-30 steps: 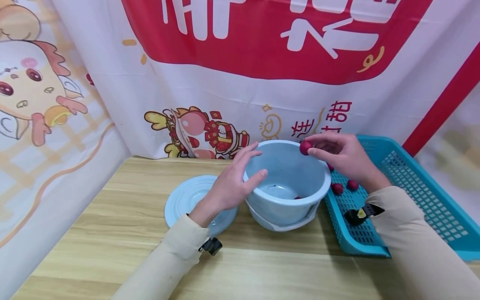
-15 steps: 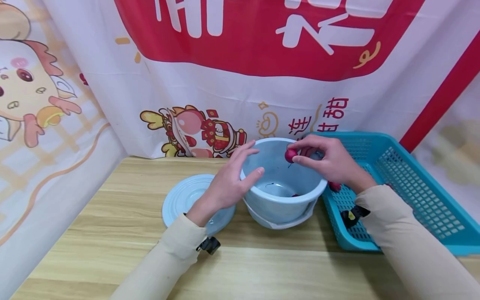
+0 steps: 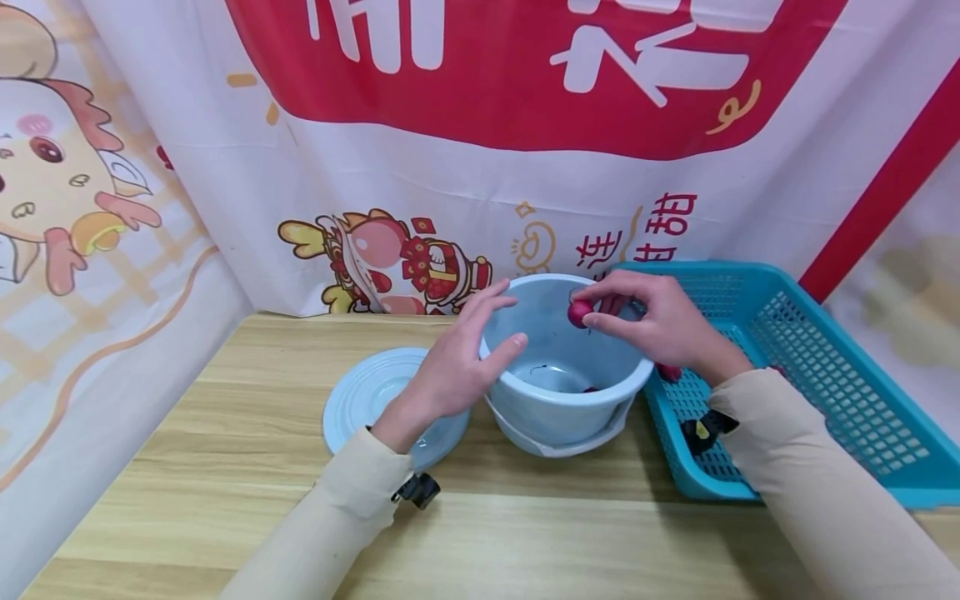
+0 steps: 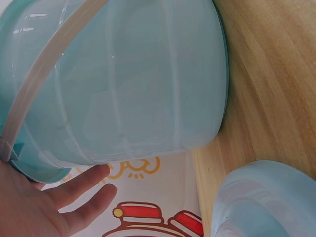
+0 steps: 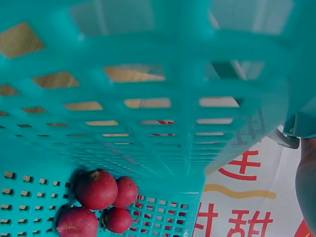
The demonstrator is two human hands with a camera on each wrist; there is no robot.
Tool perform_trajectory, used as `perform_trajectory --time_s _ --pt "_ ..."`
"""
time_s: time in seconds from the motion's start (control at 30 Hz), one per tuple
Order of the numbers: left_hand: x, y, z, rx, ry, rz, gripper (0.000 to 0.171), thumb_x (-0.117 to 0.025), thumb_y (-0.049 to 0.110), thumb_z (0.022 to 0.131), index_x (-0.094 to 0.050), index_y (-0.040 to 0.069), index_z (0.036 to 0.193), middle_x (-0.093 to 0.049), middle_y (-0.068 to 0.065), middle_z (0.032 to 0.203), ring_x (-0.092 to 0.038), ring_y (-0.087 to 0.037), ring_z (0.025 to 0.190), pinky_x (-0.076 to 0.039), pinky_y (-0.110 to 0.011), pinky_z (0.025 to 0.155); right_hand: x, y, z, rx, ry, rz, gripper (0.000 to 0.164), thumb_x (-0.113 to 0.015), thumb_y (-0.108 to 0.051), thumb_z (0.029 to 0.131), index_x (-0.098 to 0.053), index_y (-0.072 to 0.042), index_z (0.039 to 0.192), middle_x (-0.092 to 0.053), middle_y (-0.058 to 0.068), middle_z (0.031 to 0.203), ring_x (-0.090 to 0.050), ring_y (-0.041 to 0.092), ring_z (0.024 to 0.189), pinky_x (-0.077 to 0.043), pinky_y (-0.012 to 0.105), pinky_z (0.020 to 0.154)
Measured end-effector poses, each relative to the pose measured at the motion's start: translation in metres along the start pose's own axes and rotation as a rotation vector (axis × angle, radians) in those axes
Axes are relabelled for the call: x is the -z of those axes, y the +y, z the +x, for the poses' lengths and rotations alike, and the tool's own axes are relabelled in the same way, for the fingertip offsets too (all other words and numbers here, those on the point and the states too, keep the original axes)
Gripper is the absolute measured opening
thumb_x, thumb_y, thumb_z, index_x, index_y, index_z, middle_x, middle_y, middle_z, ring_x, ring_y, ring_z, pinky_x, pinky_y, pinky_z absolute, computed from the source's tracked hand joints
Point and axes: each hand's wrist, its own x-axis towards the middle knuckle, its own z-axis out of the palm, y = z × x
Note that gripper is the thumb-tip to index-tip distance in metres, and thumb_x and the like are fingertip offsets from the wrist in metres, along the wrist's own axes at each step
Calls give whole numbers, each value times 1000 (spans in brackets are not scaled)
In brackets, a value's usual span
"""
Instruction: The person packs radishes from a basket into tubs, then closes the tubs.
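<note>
A light blue bucket [image 3: 567,429] stands on the wooden table, with a dark red bit low inside it. My left hand [image 3: 461,358] rests at its left rim, fingers and thumb spread loosely. In the left wrist view, the fingers of that hand [image 4: 44,205] lie beside the rim, below the pale handle [image 4: 37,69]. Over the bucket's right side, my right hand [image 3: 652,321] pinches a small red radish [image 3: 579,313] between thumb and fingertips. Several more radishes [image 5: 96,189] lie in the teal basket [image 3: 832,375], mostly hidden from the head view by my right arm.
The round light blue lid [image 3: 352,400] lies on the table [image 3: 247,433] left of the bucket, partly under my left forearm. The basket's side wall rises close by the bucket on the right. A printed cloth [image 3: 420,183] hangs behind everything.
My right hand has carried the radish left and slightly down, from above the right rim to over the bucket's opening. The left hand stays at the rim.
</note>
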Motion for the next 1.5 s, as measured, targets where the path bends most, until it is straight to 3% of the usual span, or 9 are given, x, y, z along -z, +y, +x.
perform_trajectory --time_s 0.37,0.97,1.2,1.5 --pt "1 1 0 -17 6 -8 66 -52 53 103 -46 17 158 -25 8 176 -30 -24 162 -37 -67 123 0 -1 1 -9 -22 -5 36 -82 -28 93 -76 -22 128 -74 2 119 -65 20 101 -57 31 83" --pt "0 0 0 -3 -1 -6 67 -52 54 103 -45 19 159 -23 13 176 -29 -20 163 -37 -65 124 0 0 1 3 -52 -5 35 -84 -26 91 -78 -22 124 -75 0 120 -63 20 106 -57 36 85" --pt "1 -1 0 1 -2 -4 66 -52 54 103 -45 20 159 -24 13 176 -29 -20 163 -37 -65 124 -1 1 2 34 -51 -1 24 -81 -17 92 -81 -19 116 -75 3 117 -65 21 110 -58 40 87" --pt "0 -2 1 -8 1 0 66 -51 54 103 -45 18 158 -24 12 176 -29 -20 163 -36 -65 124 -1 2 2 25 -43 -2 22 -80 -17 93 -81 -19 114 -75 3 116 -64 20 108 -58 35 87"
